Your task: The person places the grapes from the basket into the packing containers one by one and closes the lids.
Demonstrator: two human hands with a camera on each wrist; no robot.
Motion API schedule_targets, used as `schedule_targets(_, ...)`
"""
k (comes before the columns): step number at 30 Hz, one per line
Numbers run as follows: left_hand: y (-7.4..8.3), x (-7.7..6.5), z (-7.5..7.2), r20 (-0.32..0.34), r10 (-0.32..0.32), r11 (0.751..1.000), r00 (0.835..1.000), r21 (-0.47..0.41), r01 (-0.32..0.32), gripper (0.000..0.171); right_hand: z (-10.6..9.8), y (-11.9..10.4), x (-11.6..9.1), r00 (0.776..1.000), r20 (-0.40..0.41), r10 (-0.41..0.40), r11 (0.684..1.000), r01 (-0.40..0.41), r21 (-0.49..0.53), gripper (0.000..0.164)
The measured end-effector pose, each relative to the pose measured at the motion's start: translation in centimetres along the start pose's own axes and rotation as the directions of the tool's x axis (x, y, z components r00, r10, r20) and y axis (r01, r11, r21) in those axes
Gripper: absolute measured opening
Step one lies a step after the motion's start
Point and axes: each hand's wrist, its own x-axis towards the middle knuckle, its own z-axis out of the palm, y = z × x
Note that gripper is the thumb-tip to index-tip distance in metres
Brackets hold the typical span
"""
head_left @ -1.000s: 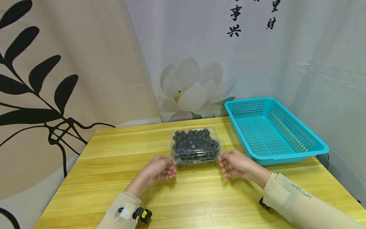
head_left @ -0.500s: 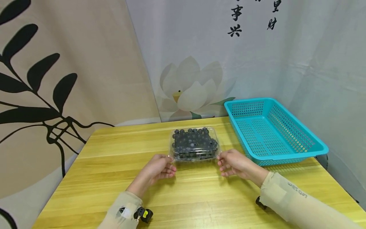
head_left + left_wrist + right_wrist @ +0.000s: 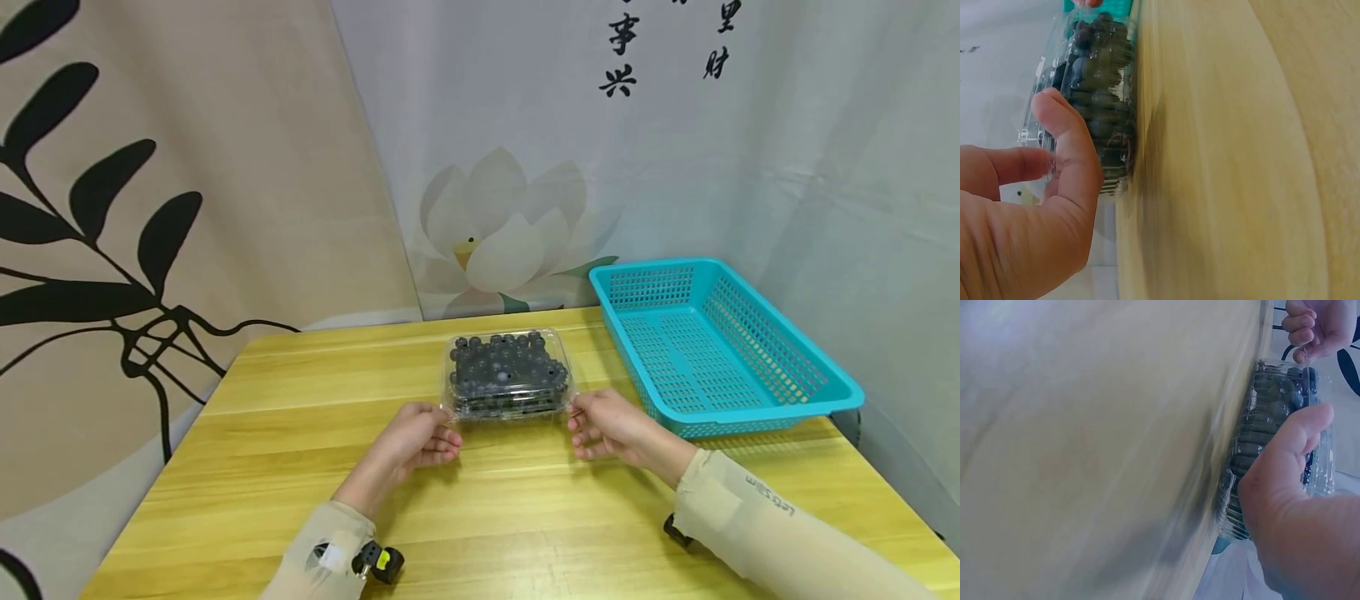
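A clear plastic clamshell box (image 3: 510,375) full of blueberries sits at the middle of the wooden table, its lid down over the fruit. My left hand (image 3: 416,442) pinches the near left corner of the box at the rim between thumb and index finger. At the near right corner, my right hand (image 3: 611,425) pinches the rim in the same way. The left wrist view shows the left thumb and finger (image 3: 1063,137) at the lid's edge. In the right wrist view, the right hand (image 3: 1291,481) covers part of the box's side.
A turquoise plastic basket (image 3: 731,410) with perforated walls stands at the right side of the table, close to the box. Behind the table (image 3: 337,375) hangs a printed curtain (image 3: 502,208) with a lotus and dark leaves.
Both hands keep their pinch on the corners. The box and hands have shifted very slightly to the left and away from me. The basket stays in place.
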Motion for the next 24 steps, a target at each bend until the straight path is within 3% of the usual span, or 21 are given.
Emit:
schedule_targets(11,-0.2,-1.7,-0.6,-0.007,0.021,0.995,1.000,0.096,-0.020,0.036,1.0,0.1,-1.2,1.000,-0.001,-0.003,0.998,0.003,-0.058,0.029)
schedule_targets(18,0.1,-2.5,-1.0,0.033,0.038,0.975,0.999,0.217,-0.045,0.035,1.0,-0.3,-2.1,0.997,-0.053,-0.053,0.976,0.041,-0.214,0.037)
schedule_targets(20,0.2,-2.7,-1.2,0.040,0.043,0.961,0.998,0.270,-0.052,0.035,1.0,-0.6,-2.4,0.993,-0.072,-0.091,0.934,0.060,-0.352,0.042)
schedule_targets(21,0.4,-2.8,-1.3,0.044,0.047,0.951,0.998,0.303,-0.058,0.036,1.1,-0.9,-2.6,0.988,-0.077,-0.130,0.889,0.082,-0.451,0.047)
schedule_targets(23,0.8,-3.1,-1.6,0.039,0.065,0.907,0.997,0.415,-0.075,0.037,1.2,-1.8,-3.1,0.972,-0.090,-0.218,0.755,0.110,-0.646,0.053)
schedule_targets(24,1.1,-3.2,-1.6,0.030,0.082,0.870,0.996,0.486,-0.086,0.038,1.2,-2.3,-3.3,0.960,-0.092,-0.264,0.679,0.117,-0.724,0.055)
